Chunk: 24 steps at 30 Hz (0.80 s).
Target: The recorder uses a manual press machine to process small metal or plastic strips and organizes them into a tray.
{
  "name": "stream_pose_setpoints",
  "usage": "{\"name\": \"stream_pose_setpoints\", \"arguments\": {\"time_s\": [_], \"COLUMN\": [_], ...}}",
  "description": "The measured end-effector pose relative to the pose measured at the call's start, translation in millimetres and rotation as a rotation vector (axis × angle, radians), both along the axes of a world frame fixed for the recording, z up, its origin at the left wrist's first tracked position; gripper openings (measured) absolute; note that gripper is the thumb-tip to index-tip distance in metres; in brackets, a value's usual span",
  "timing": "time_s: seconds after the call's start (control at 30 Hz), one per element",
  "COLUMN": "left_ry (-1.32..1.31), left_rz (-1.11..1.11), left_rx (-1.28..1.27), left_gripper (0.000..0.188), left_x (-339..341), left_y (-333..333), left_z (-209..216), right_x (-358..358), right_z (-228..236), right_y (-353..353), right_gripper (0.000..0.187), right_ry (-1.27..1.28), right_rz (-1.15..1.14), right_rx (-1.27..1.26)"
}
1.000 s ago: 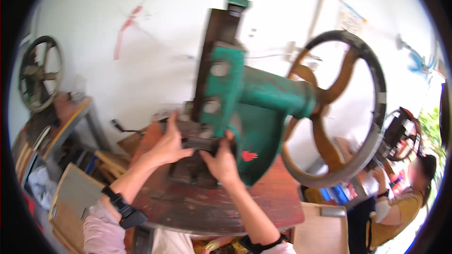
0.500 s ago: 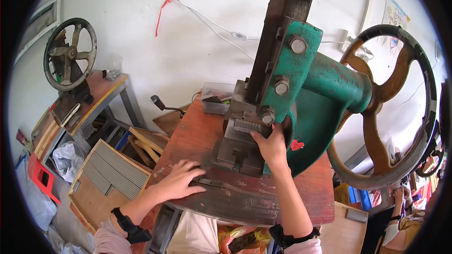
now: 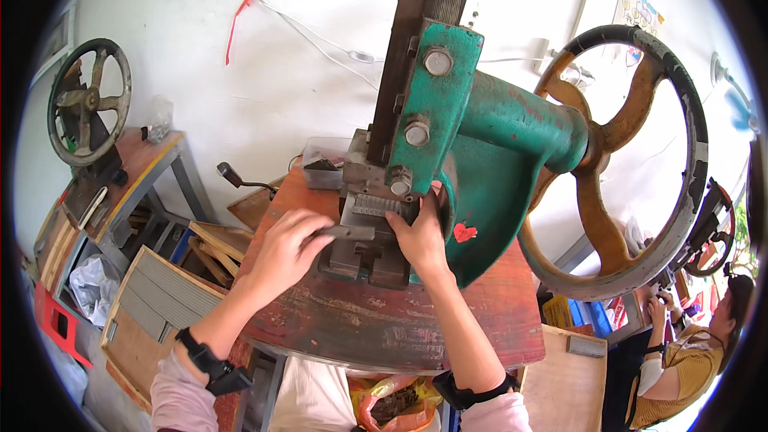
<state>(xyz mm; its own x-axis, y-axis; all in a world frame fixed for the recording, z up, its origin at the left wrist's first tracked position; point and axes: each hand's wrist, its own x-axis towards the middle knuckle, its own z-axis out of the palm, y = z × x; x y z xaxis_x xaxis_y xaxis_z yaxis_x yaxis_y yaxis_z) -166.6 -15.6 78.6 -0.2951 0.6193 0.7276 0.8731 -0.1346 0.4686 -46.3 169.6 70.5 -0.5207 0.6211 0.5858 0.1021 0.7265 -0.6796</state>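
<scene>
A green hand press (image 3: 436, 96) stands on the wooden table, its ram above a steel die block (image 3: 366, 254). On the block lies a grey ribbed metal piece (image 3: 378, 206). My right hand (image 3: 419, 238) is at that piece's right end, thumb pressed on its near edge; the other fingers reach behind and are partly hidden by the press frame. My left hand (image 3: 290, 246) is closed, pinching a flat dark metal bar (image 3: 350, 232). The bar points right, over the front of the die block and just short of my right thumb.
A spoked handwheel (image 3: 600, 168) stands right of the press. Behind the die is a clear plastic bin (image 3: 324, 178). Trays of grey ribbed strips (image 3: 164, 292) lie to the left. At far right another person (image 3: 680, 360) sits working. The red-brown tabletop (image 3: 344, 320) curves nearest me.
My left hand has taken the metal bar from the tabletop and raised it to the die. My right hand stays at the ribbed piece. The whole view has shifted, bringing the other person further in.
</scene>
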Motion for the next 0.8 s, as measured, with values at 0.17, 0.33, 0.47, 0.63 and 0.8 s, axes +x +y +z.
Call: {"name": "stream_pose_setpoints", "arguments": {"time_s": [0.17,0.33,0.47,0.63,0.8], "left_ry": [-0.061,-0.236,0.082,0.023,-0.058], "left_rz": [0.002,0.076,0.201,0.239,0.195], "left_rx": [-0.134,-0.230,-0.445,-0.580,-0.601], "left_gripper": [0.022,0.041,0.046,0.054,0.057], "left_x": [-14.5,-12.3,-13.3,-7.7,-8.6], "left_y": [37.4,43.9,50.8,56.8,57.7], "left_z": [2.7,1.2,-4.5,-1.9,-2.3], "right_x": [35.0,121.4,178.6,194.1,185.2], "right_z": [-13.7,-45.7,-82.4,-87.1,-89.2], "right_y": [-32.6,-61.7,-57.2,-57.8,-56.7], "right_gripper": [0.069,0.063,0.054,0.038,0.022], "right_ry": [0.050,-0.091,-0.169,-0.131,-0.132], "right_rz": [0.116,0.093,-0.136,-0.203,-0.265], "right_rx": [0.141,0.048,-0.010,-0.052,0.086]}}
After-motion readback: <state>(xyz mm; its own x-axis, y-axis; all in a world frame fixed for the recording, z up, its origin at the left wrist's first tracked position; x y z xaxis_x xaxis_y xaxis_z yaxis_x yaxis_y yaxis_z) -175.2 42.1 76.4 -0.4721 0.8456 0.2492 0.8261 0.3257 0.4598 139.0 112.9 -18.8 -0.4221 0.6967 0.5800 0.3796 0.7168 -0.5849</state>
